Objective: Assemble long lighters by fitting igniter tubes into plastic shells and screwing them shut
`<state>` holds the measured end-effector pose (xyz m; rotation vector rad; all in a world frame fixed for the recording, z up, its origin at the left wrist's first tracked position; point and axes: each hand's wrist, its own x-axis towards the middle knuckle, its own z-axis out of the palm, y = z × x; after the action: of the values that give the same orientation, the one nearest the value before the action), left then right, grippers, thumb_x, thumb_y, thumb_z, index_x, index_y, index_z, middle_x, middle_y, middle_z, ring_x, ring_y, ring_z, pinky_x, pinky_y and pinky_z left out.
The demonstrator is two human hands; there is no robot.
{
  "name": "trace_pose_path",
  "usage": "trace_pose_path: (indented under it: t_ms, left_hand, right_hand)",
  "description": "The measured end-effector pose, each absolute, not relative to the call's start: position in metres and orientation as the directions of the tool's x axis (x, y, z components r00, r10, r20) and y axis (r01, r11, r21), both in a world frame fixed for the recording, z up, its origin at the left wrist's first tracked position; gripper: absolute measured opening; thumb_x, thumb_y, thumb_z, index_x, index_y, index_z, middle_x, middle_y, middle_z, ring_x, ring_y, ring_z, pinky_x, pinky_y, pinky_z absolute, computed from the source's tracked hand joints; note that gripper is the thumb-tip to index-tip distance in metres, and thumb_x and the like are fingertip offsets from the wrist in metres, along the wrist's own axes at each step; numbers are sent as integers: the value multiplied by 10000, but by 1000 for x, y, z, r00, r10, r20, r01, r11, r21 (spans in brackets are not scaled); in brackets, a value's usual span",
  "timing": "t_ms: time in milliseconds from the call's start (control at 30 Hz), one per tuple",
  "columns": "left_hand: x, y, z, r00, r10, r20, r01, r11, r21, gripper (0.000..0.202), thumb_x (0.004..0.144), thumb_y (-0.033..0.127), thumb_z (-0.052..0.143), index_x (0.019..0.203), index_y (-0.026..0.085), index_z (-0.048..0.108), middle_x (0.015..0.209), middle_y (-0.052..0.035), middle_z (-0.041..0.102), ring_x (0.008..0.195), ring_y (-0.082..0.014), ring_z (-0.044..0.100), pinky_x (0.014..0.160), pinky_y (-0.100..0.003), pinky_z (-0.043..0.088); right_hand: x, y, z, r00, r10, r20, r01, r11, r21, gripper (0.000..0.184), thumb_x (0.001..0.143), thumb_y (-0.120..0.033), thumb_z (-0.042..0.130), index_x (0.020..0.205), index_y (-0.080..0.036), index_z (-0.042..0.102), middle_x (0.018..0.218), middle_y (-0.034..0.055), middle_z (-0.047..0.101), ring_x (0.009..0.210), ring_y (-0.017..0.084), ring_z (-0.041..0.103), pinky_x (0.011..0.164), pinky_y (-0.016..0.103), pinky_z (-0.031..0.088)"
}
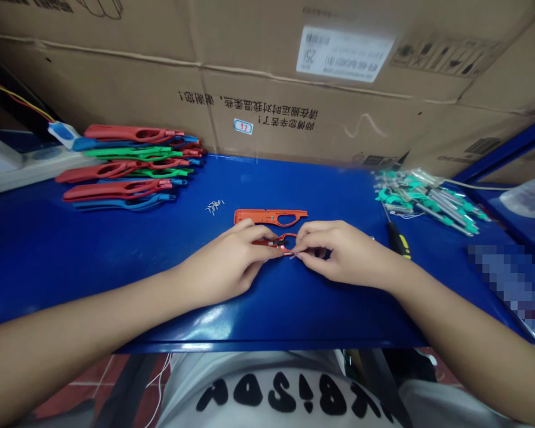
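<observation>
My left hand [229, 261] and my right hand [339, 252] meet over the middle of the blue table [93, 267]. Between their fingertips is a small red plastic handle part [280, 242] with a ring-shaped opening. The left fingers pinch its left end. The right fingers are pinched at its right end, perhaps on a small metal piece that I cannot make out. A matching orange-red handle half [270, 216] lies flat on the table just beyond my hands.
A pile of red, green and blue plastic handles [131, 166] lies at the back left. Small metal pins [214, 206] sit near the middle. Teal-and-metal parts [428, 199] lie at the right, beside a yellow-black screwdriver [397, 239]. Cardboard boxes [267, 77] stand behind.
</observation>
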<state>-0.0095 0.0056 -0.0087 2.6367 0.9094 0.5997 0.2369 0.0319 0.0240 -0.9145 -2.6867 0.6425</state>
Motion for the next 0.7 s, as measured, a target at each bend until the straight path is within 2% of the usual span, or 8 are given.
trace_pose_path:
  t_ms: [200,400,700]
  left_hand:
    - [-9,5,-9,711,644,283,525,-753,396,342,977,114,500,1226,234,702,1248,-85,639,1159,-244,577,1009,-430,505]
    - [-10,4,-10,710,643,286,526,-755,392,361,970,102,503,1242,240,696,1247,-79,641,1160,-245,574,1014,-436,501]
    - [-9,5,-8,708,649,279,528,-749,400,360,980,115,493,1252,243,691,1232,-89,644,1159,-247,581,1009,-436,505]
  right_hand:
    - [239,36,24,-774,624,112,483,695,-533,158,899,-124,603,871,-163,754,894,53,729,810,159,674,754,283,505]
    - [239,33,23,-774,625,97,521,717,-463,169,903,-133,598,921,-163,764,928,53,718,818,168,663,739,296,502]
    - [240,34,22,-769,627,126,499,712,-495,168,907,-141,599,924,-178,761,921,52,727,820,164,674,752,282,504]
